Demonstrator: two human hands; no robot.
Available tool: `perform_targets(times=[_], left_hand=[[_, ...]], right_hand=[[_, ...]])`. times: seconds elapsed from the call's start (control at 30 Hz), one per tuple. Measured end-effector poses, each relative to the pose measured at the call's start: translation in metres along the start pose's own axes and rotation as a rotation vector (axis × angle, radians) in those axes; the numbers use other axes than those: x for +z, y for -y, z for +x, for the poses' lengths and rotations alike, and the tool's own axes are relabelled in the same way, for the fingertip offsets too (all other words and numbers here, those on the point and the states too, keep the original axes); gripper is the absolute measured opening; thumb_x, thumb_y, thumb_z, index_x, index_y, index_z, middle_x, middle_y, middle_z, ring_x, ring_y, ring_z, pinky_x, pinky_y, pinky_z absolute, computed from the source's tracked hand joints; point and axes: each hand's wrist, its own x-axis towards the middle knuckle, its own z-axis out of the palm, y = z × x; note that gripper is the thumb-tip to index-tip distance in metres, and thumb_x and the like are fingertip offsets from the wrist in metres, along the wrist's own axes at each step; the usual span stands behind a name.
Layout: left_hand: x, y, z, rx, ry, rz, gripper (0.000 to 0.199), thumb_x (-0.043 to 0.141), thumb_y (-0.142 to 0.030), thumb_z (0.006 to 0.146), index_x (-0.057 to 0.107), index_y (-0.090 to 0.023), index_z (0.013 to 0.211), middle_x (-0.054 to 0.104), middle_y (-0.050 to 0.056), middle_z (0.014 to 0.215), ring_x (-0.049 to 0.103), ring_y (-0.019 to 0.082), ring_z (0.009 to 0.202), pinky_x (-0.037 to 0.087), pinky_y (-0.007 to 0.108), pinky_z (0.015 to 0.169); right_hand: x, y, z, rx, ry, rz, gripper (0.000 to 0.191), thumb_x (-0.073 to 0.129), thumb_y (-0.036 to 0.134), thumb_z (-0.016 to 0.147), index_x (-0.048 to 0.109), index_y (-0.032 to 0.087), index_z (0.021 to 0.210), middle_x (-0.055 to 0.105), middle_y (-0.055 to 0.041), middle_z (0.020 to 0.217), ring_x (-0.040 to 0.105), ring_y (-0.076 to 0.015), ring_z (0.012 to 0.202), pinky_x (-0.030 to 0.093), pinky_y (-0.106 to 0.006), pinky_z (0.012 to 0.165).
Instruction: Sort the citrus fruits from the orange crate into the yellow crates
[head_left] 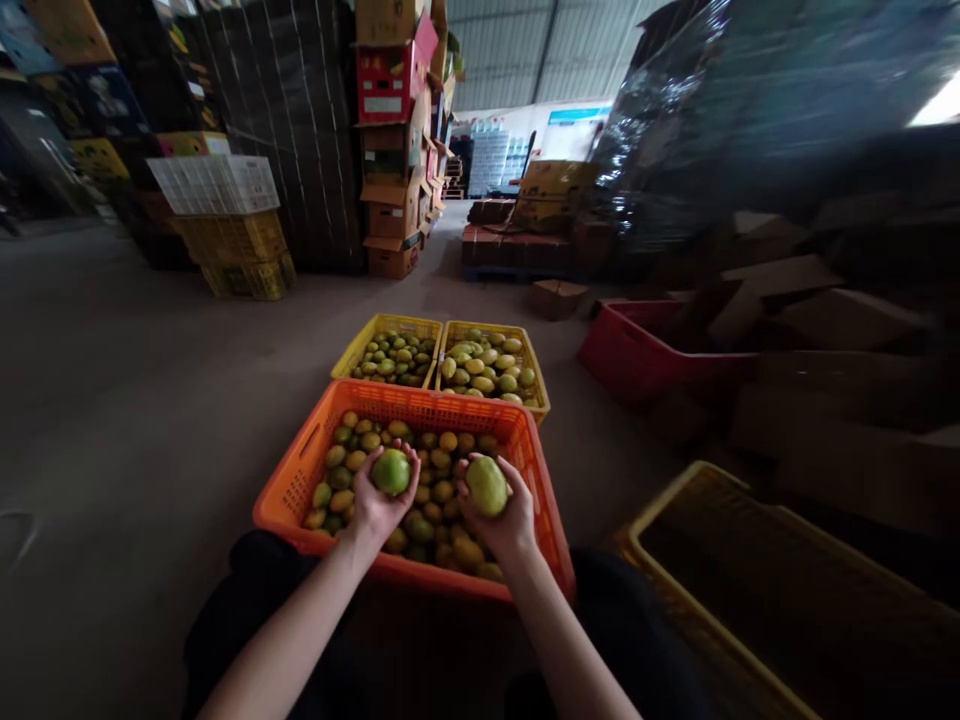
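My left hand (384, 505) is cupped around a round green fruit (391, 472), its fingers curled about the sides. A larger, oval yellow-green fruit (487, 487) rests in my right hand (517, 515), gripped between thumb and fingers. Both hands are above an orange plastic crate (288, 460) filled with green, yellow and orange-tinged fruit (358, 461). The exact kind of fruit cannot be told. Beyond it, two yellow crates stand side by side: the left crate (349, 348) has smaller green fruit, the right crate (538, 375) bigger yellow-green ones.
To the right are a yellow crate (651, 508) and a red tub (626, 350) beside dark, crumpled cardboard (855, 325). Stacked cartons (386, 170) rise at the back. A white crate (251, 188) sits on yellow crates (244, 250) at the left. Bare concrete floor (150, 400) extends left.
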Motion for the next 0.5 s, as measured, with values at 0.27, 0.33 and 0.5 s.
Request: perform_targets(times=[0.27, 0.33, 0.5], left_hand=[[0.019, 0.035, 0.001, 0.118, 0.192, 0.287, 0.029, 0.048, -0.023, 0.078, 0.071, -0.011, 0.091, 0.071, 0.011, 0.092, 0.063, 0.027, 0.103, 0.047, 0.04, 0.093], [0.023, 0.039, 0.001, 0.187, 0.24, 0.405, 0.03, 0.048, -0.024, 0.076, 0.072, -0.009, 0.084, 0.072, 0.012, 0.089, 0.063, 0.027, 0.103, 0.045, 0.037, 0.095], [0.022, 0.049, -0.001, 0.257, 0.338, 0.64, 0.028, 0.047, -0.026, 0.073, 0.071, -0.011, 0.075, 0.072, 0.011, 0.084, 0.062, 0.027, 0.103, 0.045, 0.034, 0.091]], right_hand=[[0.013, -0.019, 0.01, -0.205, 0.018, -0.191, 0.021, 0.06, 0.036, 0.071, 0.071, 0.02, 0.078, 0.071, -0.002, 0.077, 0.065, -0.0175, 0.073, 0.052, -0.028, 0.068], [0.014, -0.022, 0.006, -0.314, 0.032, -0.296, 0.018, 0.061, 0.035, 0.07, 0.071, 0.02, 0.074, 0.07, -0.0017, 0.08, 0.063, -0.0187, 0.081, 0.05, -0.029, 0.076], [0.018, -0.021, -0.013, -0.597, 0.009, -0.528, 0.016, 0.059, 0.037, 0.071, 0.068, 0.026, 0.066, 0.068, -0.0011, 0.079, 0.06, -0.0222, 0.09, 0.046, -0.033, 0.086]])
